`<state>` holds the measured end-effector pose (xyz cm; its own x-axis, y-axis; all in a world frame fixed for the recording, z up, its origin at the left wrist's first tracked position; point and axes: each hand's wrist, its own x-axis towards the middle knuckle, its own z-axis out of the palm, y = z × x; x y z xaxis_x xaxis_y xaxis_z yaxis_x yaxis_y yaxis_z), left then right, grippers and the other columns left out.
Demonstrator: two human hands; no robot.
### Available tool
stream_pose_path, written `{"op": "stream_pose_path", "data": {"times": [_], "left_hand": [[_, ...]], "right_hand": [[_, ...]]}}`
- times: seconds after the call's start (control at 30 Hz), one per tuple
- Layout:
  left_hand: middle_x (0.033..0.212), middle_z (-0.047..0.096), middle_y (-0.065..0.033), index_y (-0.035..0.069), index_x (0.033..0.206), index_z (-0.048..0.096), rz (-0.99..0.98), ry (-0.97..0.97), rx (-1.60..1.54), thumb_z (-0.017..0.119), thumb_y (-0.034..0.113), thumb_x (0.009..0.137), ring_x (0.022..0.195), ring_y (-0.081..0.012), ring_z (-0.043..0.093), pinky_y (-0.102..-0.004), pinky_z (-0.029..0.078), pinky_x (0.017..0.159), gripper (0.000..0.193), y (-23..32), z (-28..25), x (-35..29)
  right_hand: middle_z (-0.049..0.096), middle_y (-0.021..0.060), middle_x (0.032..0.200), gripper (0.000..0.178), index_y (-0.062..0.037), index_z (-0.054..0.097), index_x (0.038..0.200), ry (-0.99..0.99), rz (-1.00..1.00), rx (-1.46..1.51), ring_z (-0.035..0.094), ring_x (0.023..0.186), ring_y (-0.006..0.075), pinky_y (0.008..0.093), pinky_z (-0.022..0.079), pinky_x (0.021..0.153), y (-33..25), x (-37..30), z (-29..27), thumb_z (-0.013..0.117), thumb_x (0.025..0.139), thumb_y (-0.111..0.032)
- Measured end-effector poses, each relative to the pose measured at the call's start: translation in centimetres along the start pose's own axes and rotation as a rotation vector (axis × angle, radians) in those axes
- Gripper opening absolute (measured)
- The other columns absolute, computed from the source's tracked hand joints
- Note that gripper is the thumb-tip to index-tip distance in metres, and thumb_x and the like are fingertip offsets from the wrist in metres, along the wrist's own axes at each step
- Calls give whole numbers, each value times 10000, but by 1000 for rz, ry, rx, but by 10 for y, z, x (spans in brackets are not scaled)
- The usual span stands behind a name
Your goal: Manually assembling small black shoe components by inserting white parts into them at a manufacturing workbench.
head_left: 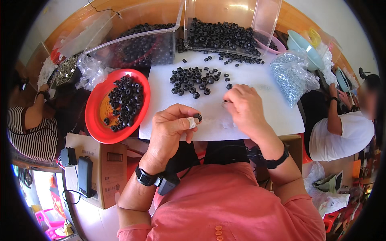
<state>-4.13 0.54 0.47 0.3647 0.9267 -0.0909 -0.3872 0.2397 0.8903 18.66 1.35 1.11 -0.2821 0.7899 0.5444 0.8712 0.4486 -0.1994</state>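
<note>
My left hand (173, 122), with whitish tape on a fingertip, is closed on a small black round hollow piece (198, 117) over the front of the white work surface. To its right, my right hand (246, 105) is pinched; a tiny dark bit shows at its fingertips, too small to name. Just beyond both hands lies a loose pile of black round hollow pieces (189, 80), and one stray piece (229, 86) sits beside my right fingers. A red oval basin (91, 116) at the left holds many similar black pieces (126, 100).
Clear plastic bins (177, 44) of black parts stand at the back; one spills small parts onto the white sheet (161, 96). At right lie a bag of small bluish-grey pieces (291, 76) and a pale blue bowl (305, 48). Co-workers sit at both sides. A cardboard box (108, 176) stands lower left.
</note>
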Motion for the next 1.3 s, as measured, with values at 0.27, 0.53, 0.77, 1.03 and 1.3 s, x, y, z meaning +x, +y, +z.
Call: {"op": "stream_pose_path", "data": {"times": [0.27, 0.53, 0.77, 1.03, 1.3], "left_hand": [[844, 672, -138, -63, 955, 657, 31, 59, 53, 626, 14, 818, 619, -156, 592, -261, 440, 475, 160, 0, 9, 2], [857, 666, -152, -42, 976, 657, 88, -17, -86, 644, 40, 818, 660, -174, 604, -264, 442, 473, 179, -4, 16, 8], [849, 666, -156, -59, 1004, 655, 30, -53, -62, 618, 42, 840, 645, -171, 601, -262, 439, 474, 196, -15, 25, 19], [873, 684, -125, -57, 1056, 663, -19, -54, 44, 627, 61, 888, 666, -143, 615, -237, 450, 511, 209, -13, 25, 19], [940, 681, -119, -62, 1112, 661, -3, -61, 55, 622, 18, 917, 727, -134, 621, -237, 485, 551, 214, -18, 26, 18]], "right_hand": [[613, 47, 838, 71, -101, 661, 803, 23, 113, -26, 587, 875, 274, 408, 411, 732, 30, -25, -4, 715, 758, -92], [602, 34, 797, 72, -96, 659, 817, 116, 48, -15, 583, 858, 262, 398, 408, 729, 34, -33, -4, 703, 761, -86], [604, 48, 890, 140, -115, 674, 856, 96, -16, -18, 582, 896, 263, 401, 412, 747, 36, -37, -4, 715, 740, -46], [598, 62, 885, 102, -85, 668, 807, 85, 40, -103, 565, 878, 271, 413, 401, 765, 28, -30, -2, 733, 729, -78], [586, 58, 851, 141, -77, 635, 807, 95, -1, -107, 561, 885, 264, 411, 391, 754, 21, -31, -1, 736, 709, -70]]}}
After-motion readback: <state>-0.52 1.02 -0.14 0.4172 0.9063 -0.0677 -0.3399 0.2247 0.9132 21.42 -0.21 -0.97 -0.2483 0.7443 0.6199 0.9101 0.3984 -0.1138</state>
